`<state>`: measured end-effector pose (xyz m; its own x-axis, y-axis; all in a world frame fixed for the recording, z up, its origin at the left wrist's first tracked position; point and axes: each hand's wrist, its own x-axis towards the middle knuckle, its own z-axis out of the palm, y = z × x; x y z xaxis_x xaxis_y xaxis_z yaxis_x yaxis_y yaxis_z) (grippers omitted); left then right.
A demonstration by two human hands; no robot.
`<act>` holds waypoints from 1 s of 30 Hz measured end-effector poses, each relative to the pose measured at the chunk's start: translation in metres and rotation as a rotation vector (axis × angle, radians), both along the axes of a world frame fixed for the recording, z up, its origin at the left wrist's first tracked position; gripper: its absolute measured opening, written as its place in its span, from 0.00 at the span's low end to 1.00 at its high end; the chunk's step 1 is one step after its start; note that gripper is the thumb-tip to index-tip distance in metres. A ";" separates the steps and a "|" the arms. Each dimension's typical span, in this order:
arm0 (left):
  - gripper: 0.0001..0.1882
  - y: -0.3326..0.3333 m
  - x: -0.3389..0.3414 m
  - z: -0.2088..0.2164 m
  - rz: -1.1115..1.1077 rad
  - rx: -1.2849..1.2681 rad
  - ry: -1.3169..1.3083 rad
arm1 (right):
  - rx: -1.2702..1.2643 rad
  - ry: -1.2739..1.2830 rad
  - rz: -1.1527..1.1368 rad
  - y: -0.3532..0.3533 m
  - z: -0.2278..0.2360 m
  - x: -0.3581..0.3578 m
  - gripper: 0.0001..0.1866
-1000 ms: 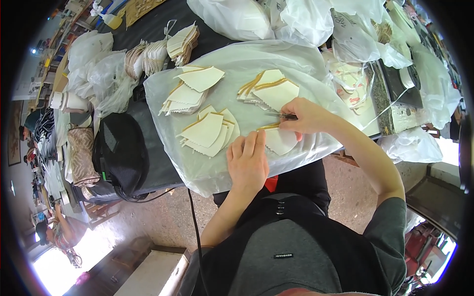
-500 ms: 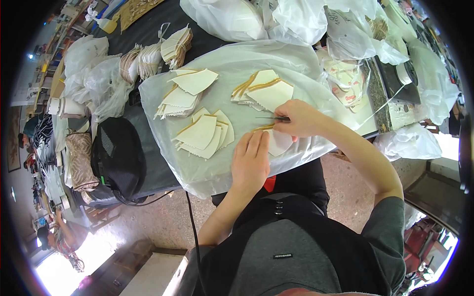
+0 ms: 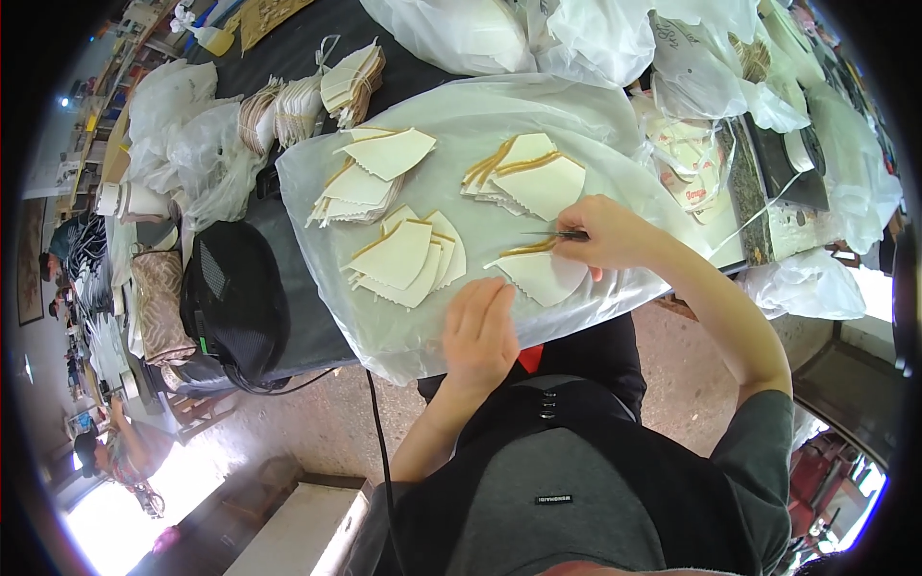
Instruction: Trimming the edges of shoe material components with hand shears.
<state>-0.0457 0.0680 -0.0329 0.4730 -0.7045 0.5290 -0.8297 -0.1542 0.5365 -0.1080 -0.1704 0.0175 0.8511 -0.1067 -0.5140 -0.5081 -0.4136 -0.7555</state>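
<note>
In my right hand is a slim pointed metal tool with a dark grip; its exact kind is unclear. The tip lies over the gold-brown edge of a white, fan-shaped cut piece, and the hand's lower fingers are by that piece. My left hand is open, fingers stretched out close together, at the piece's left side. Similar pieces with gold-brown edges lie in overlapping piles: a near-left pile, a far-left pile and a far-right pile. All rest on a translucent plastic sheet.
Bundles of tied pieces stand at the back left. Stuffed white plastic bags line the far side. A black mesh-covered item sits at the left, with a black cable hanging nearby. Another person is at the far lower left.
My left hand has lifted off the piece and drawn back to its left, uncovering more of it. My right hand keeps the tool at the edge. The whole view has shifted slightly.
</note>
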 end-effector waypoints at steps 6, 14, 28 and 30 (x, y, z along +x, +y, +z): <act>0.22 -0.016 -0.005 -0.007 -0.053 0.110 -0.023 | 0.000 0.002 0.003 -0.001 -0.001 0.000 0.11; 0.27 -0.027 -0.006 0.000 -0.069 0.298 -0.048 | 0.036 -0.009 -0.002 -0.004 -0.001 -0.006 0.10; 0.26 -0.039 -0.002 0.013 -0.098 0.441 -0.402 | -0.019 -0.001 0.094 -0.024 -0.004 -0.008 0.09; 0.26 -0.038 -0.003 0.011 -0.094 0.424 -0.397 | -0.004 -0.018 0.090 -0.027 -0.005 -0.008 0.09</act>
<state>-0.0483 0.0300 -0.0224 0.2220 -0.9225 0.3159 -0.9749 -0.2038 0.0898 -0.1156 -0.1970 0.0128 0.8663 -0.0316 -0.4986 -0.4555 -0.4601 -0.7621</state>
